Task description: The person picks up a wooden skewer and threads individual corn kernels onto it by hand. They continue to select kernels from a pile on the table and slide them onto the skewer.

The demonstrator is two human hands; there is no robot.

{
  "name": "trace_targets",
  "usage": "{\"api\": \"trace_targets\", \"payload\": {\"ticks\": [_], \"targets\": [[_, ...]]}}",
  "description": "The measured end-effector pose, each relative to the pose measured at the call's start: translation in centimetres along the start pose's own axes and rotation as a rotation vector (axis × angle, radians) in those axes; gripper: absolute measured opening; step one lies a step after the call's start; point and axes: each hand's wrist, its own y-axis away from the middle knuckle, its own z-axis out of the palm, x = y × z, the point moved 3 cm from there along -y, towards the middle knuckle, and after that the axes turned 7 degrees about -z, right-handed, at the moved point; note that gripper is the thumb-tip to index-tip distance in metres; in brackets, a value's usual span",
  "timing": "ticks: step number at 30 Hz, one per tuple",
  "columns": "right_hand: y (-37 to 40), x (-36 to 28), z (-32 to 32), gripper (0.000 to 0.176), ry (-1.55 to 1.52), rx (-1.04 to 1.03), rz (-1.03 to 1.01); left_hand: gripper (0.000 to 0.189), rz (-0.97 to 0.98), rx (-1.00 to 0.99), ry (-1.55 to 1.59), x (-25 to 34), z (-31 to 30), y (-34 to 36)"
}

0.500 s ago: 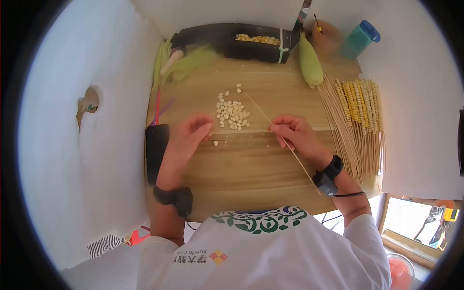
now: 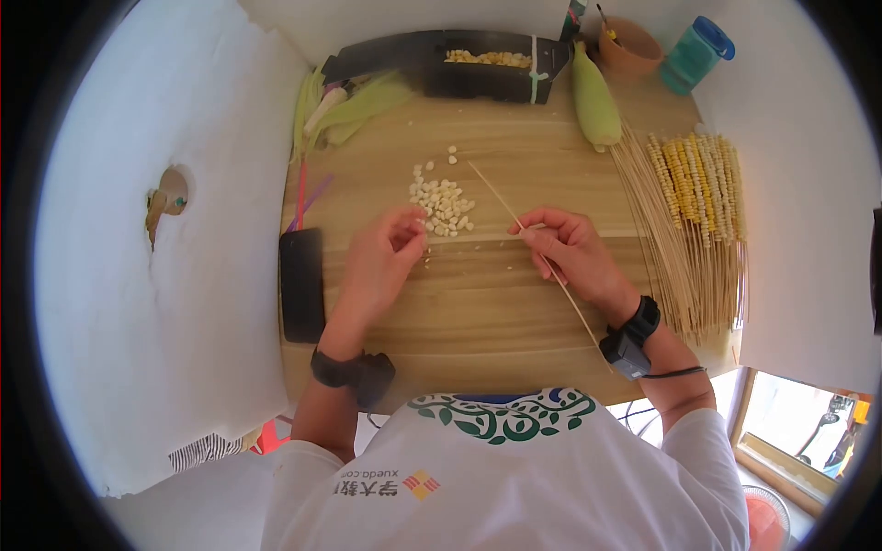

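Note:
My right hand (image 2: 574, 253) pinches a thin wooden skewer (image 2: 571, 301) between thumb and fingers. The skewer slants across the table, its bare upper tip near the loose corn kernels (image 2: 445, 204). At the lower left edge of that pale pile is my left hand (image 2: 384, 259). Its fingers are curled with the thumb close to them; whatever they hold, if anything, is too small to make out. A few stray kernels lie near its thumb.
Kernel-threaded skewers (image 2: 695, 188) lie at right beside bare skewers (image 2: 657, 248). Behind are an ear of corn (image 2: 595, 101), a black box (image 2: 487, 84) holding kernels, a clay pot (image 2: 632, 53) and a blue-green bottle (image 2: 689, 62). Husks (image 2: 367, 108) and a phone (image 2: 301, 285) lie left.
My left hand has moved right to the edge of the kernel pile. My right hand still grips the skewer at nearly the same place. The view has shifted slightly.

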Motion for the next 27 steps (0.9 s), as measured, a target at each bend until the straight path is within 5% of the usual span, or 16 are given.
{"api": "trace_targets", "payload": {"ticks": [3, 11, 18, 20, 27], "targets": [[0.2, 0.3, 0.2, 0.019, -0.050, 0.013, 0.033, 0.025, 0.114, 0.014, 0.189, 0.4, -0.1, -2.0], [0.3, 0.0, 0.0, 0.018, 0.025, 0.176, -0.047, 0.022, 0.288, 0.338, -0.099, -3.0, -3.1, -8.5], [0.4, 0.1, -0.1, 0.018, -0.026, 0.164, -0.067, 0.024, 0.220, 0.019, 0.030, 0.4, -0.6, -8.5], [0.4, 0.0, -0.3, 0.016, -0.018, 0.107, -0.037, 0.023, 0.301, 0.239, -0.140, 0.1, -1.9, -10.7], [0.3, 0.2, -0.8, 0.014, -0.048, 0.133, -0.003, 0.021, 0.393, 0.355, -0.281, 0.7, -2.5, -15.3]]}}
